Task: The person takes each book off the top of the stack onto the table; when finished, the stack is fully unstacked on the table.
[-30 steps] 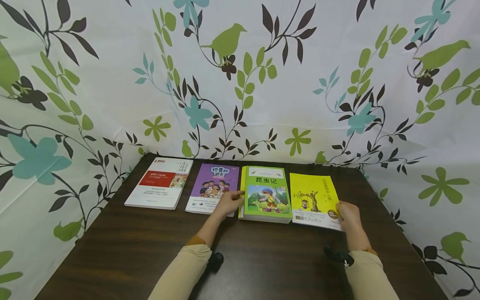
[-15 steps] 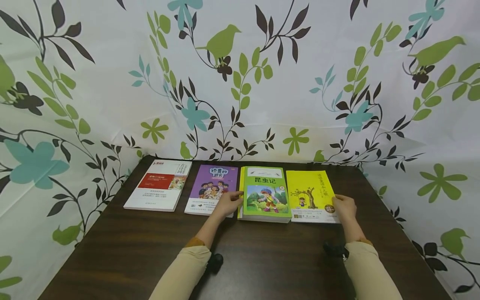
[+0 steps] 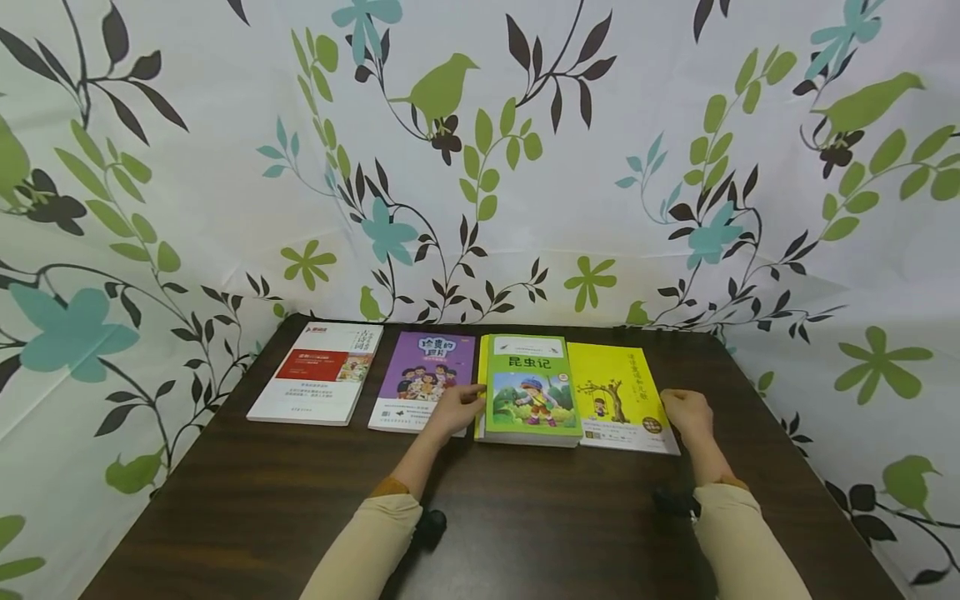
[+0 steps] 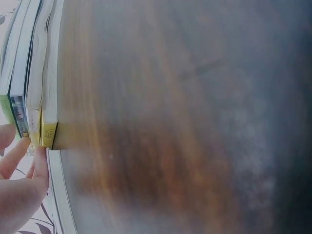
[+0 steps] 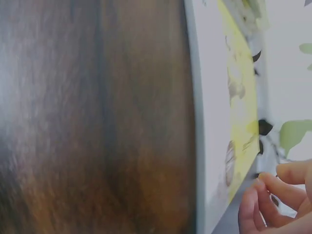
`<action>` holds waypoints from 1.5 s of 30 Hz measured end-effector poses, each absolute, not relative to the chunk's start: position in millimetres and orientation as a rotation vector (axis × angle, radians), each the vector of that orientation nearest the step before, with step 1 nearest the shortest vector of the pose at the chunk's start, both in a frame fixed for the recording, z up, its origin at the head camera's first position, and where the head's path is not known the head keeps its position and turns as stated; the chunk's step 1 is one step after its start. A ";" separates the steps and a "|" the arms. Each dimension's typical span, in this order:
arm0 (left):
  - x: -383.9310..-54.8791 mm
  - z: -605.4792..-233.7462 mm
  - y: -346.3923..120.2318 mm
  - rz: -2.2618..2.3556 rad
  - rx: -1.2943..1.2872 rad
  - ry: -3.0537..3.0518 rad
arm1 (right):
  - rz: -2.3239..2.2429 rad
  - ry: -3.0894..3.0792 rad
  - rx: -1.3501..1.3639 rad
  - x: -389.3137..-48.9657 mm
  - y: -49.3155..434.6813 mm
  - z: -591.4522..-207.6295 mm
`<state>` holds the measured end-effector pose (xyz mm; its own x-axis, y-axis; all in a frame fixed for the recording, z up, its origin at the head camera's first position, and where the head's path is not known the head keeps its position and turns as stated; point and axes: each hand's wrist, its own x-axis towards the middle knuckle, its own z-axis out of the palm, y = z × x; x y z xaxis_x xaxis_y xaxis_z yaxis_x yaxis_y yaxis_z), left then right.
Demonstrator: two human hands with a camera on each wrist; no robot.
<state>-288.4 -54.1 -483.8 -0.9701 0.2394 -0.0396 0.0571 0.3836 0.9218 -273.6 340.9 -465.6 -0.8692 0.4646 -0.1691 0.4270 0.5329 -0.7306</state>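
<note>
Head view, going left to right: first up is the white book (image 3: 318, 375) with the red band, lying flat at the far left of the dark wooden table (image 3: 540, 508). There's a strip of tabletop, then the purple book (image 3: 426, 379), the one with a group of cartoon kids on its cover. Your left hand (image 3: 456, 410) covers its lower right corner as you reach over it to the stack beside it. You've got a cream left sleeve (image 3: 367, 546) on that side, with a black gadget (image 3: 431, 527) at the wrist.

Your left wrist cam makes it clearer: your fingers are a bit apart, tips up against the spines (image 4: 49, 134) at the end of the pile, not wrapped round anything. Looks like four books deep to me.

Top of that stack is the green book (image 3: 534, 392), kid in a blue cap on the front, just right of your fingertips. Right next to it you've got the yellow book (image 3: 618, 400) with the tree and swing, flat and turned a little askew.

Last is your right hand (image 3: 688, 412), by the yellow one's right edge. Fingers loosely bent, thumb near them, nothing gripped; can't tell if they're touching that edge.
</note>
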 end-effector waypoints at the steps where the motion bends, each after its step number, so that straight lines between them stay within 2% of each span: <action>1: -288.8 -483.5 -54.4 1.631 0.265 2.475 | 1.300 -2.709 -0.772 -274.7 338.0 -463.5; 11: -289.2 -482.8 -54.5 1.651 0.275 2.460 | 1.565 -2.737 -0.529 -280.7 304.8 -461.0; 18: -288.3 -482.9 -58.1 1.652 0.363 2.471 | 1.709 -2.703 -0.475 -277.8 289.2 -464.3; 29: -291.4 -484.9 -54.6 1.639 0.285 2.469 | 1.840 -2.718 -0.313 -278.9 269.7 -467.6; 39: -292.4 -485.2 -54.5 1.635 0.288 2.470 | 1.997 -2.738 -0.030 -275.5 243.4 -466.6; 45: -292.8 -487.2 -55.0 1.625 0.293 2.476 | 2.061 -2.707 -0.010 -275.1 240.1 -469.1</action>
<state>-292.8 -55.0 -487.2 -0.9672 0.2523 -0.0302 0.0726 0.3884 0.9186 -275.1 240.1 -469.1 -0.9662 -0.1513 -0.2085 0.1608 0.2783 -0.9469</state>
